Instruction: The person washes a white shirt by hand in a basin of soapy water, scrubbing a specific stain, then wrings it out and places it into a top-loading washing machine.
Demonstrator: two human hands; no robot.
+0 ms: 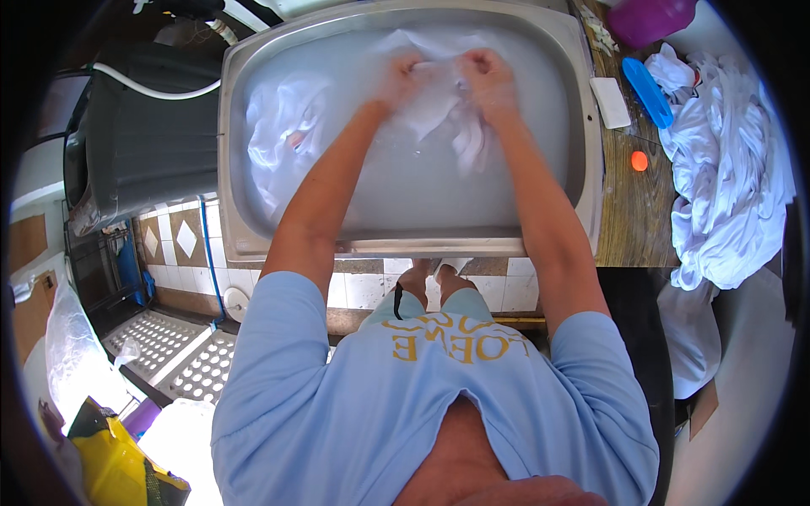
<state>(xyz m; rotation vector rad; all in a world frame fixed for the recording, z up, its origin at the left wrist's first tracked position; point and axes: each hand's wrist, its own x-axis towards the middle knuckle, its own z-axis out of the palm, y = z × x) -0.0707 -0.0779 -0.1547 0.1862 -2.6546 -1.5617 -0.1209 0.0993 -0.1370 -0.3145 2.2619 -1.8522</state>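
Fingers of both your hands — left hand [403, 74], right hand [485, 76] — are curling tight, bunching the white cloth [443, 114] between them at upper centre of the sink [405, 246]; its loose length is trailing down-frame, nearer your right.

a wooden counter [634, 211] carries a metal sink [405, 246] set into it. right of the sink lie a white soap bar [610, 102], a blue brush [648, 91], a small orange piece [639, 160] and a heap of white cloth [727, 177].
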